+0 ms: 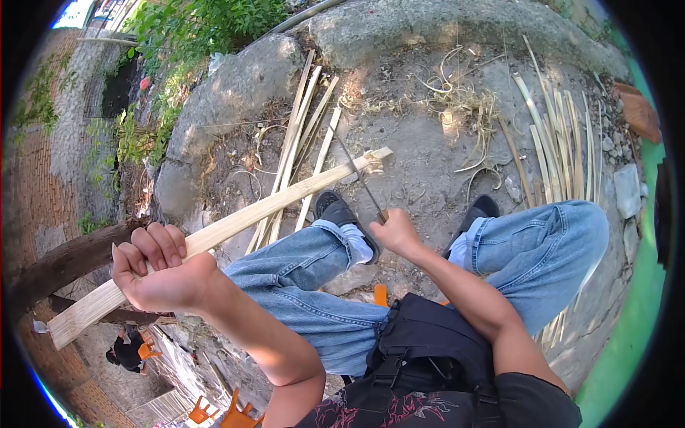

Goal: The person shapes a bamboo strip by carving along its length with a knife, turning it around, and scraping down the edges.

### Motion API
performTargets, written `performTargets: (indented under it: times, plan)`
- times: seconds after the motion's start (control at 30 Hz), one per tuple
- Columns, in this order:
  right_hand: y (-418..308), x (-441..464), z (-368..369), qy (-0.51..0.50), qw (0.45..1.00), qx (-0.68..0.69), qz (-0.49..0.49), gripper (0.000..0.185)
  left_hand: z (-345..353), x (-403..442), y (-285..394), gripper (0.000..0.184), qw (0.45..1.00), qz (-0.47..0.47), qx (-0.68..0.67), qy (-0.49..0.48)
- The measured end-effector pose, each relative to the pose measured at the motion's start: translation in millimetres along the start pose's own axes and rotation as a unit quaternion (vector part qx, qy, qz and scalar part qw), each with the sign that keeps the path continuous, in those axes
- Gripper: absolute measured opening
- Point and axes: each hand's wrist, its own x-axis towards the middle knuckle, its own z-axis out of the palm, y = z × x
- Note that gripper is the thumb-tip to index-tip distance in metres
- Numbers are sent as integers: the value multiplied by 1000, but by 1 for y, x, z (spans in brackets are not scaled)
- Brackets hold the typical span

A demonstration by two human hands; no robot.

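Note:
A long pale wooden strip [264, 205] runs slantwise from the lower left up to the middle of the view. My left hand [160, 267] is wrapped round the strip near its lower left end. In my right hand [396, 232], closed on its handle, is a long thin blade [354, 165]. The blade lies across the strip near its far end, where small curled shavings [372, 158] stand on the wood. My right hand itself is off the strip, to the right of its far end.
Split strips [298, 135] lie on the ground beyond my left leg, and more [560, 143] lie at the right. Curly shavings [457, 103] are scattered ahead. A rock ledge [442, 28] borders the ground. Another person [128, 351] and orange chairs [239, 414] are at the lower left.

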Motion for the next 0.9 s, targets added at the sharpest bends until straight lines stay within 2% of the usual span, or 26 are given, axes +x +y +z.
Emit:
performTargets:
  times: [0.1,0.17,0.2,0.23,0.27,0.33,0.5,0.57,0.63,0.7,0.77,0.87,0.9]
  plan:
    - [-47,-26,-11,-42,997,23,-63,24,-1,-2,-3,35,1000,-17,5,10]
    - [0,-5,2,-17,997,-9,-81,25,-5,4,-3,34,1000,-1,-12,2]
    - [42,11,5,-9,1000,-4,17,22,-6,7,-2,32,1000,-12,-18,-3]
    - [62,23,-13,-5,999,9,44,19,-13,14,-4,31,999,-16,-31,6]
    - [79,34,-20,1,998,-51,30,19,-9,11,-1,31,999,-16,-23,36]
    - [57,21,-4,28,999,-35,29,22,-5,10,0,32,999,-10,-27,19]
    - [-33,-17,-5,-33,996,-20,-85,23,-3,8,-2,33,1000,-15,-27,-8]
    - [17,5,-6,-21,999,-28,-33,23,-8,7,-3,34,998,-21,-40,-40]
    - [77,32,-22,12,999,-45,24,22,-8,8,0,34,998,-10,-46,-30]
    - [60,27,-11,20,999,-41,21,16,-6,4,1,32,998,-8,-43,-42]
    - [-2,-2,-8,6,998,-58,-7,18,-3,6,-1,32,997,-12,-45,-54]
    - [-42,-19,-6,-44,994,-12,-103,21,-8,4,-5,33,998,-12,-25,-51]
    - [-18,-9,-5,-29,998,-9,-50,21,-8,6,-4,33,999,-4,-21,-47]
